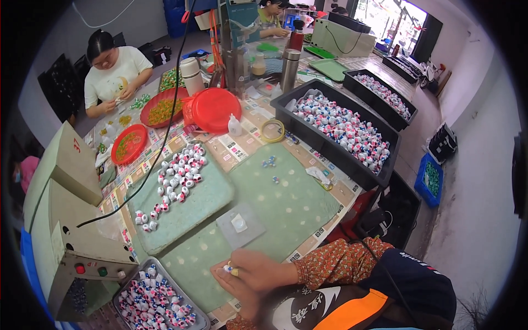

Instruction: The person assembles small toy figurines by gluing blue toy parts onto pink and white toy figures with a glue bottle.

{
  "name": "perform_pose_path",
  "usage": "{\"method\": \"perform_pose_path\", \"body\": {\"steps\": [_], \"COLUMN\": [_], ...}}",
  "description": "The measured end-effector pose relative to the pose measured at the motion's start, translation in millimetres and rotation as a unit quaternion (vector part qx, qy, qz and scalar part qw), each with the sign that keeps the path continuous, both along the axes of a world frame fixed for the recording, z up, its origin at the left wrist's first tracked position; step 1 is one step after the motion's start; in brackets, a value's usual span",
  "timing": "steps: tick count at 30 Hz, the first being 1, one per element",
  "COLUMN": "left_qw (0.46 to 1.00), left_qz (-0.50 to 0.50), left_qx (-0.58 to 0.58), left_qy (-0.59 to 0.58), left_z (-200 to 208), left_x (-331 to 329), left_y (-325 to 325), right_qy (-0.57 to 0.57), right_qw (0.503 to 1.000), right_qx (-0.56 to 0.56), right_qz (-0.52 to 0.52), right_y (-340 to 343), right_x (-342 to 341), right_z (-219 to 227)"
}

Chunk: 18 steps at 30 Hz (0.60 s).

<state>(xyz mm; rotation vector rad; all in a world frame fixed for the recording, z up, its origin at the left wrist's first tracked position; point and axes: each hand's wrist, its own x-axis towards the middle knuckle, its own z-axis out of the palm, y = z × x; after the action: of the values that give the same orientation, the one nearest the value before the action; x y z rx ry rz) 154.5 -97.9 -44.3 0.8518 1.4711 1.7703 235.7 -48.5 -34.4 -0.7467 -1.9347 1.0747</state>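
Near the front edge of the table my two hands are together, over a green mat point(297, 203). My right hand point(257, 268), reaching in from the right and slightly blurred, is closed with its fingertips on a small white-and-yellow piece point(231, 270). Below it, my left hand point(235, 287) pinches around the same piece, its fingers partly hidden by the right. Just ahead lies a translucent square sheet point(242, 226) with a small white round item point(238, 223) on it. Several small blue-and-white pieces point(269, 161) rest farther up the mat.
At left is a pale green tray point(212, 190) of white-and-pink pieces; below it, a grey tray point(203, 319) of similar ones. A beige machine point(82, 231) with buttons flanks them. Large black bins point(291, 113) of pieces stand at right. A cable point(144, 181) crosses the left. Two people sit beyond.
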Motion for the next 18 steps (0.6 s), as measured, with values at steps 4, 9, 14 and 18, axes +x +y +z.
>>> {"method": "perform_pose_path", "body": {"steps": [4,9,14,18], "left_qw": [1.000,1.000,0.988,0.999], "left_qz": [-0.013,-0.008,-0.061,-0.016], "left_qx": [0.005,0.004,-0.064,-0.043], "left_qy": [-0.019,-0.006,-0.128,-0.020], "left_z": [2.9,-18.1,3.1,11.9], "left_x": [1.1,-14.1,-47.6,-111.6], "left_y": [-0.2,1.8,-6.2,-13.9], "right_qy": [0.007,-0.031,-0.050,-0.048], "right_qw": [1.000,0.999,0.996,0.998], "right_qx": [0.006,-0.035,-0.060,-0.027], "right_qz": [-0.011,0.001,0.044,0.043], "right_y": [-2.0,1.3,15.6,31.2], "right_x": [0.4,-3.6,4.6,18.0], "right_z": [-2.3,-2.0,17.5,35.6]}}
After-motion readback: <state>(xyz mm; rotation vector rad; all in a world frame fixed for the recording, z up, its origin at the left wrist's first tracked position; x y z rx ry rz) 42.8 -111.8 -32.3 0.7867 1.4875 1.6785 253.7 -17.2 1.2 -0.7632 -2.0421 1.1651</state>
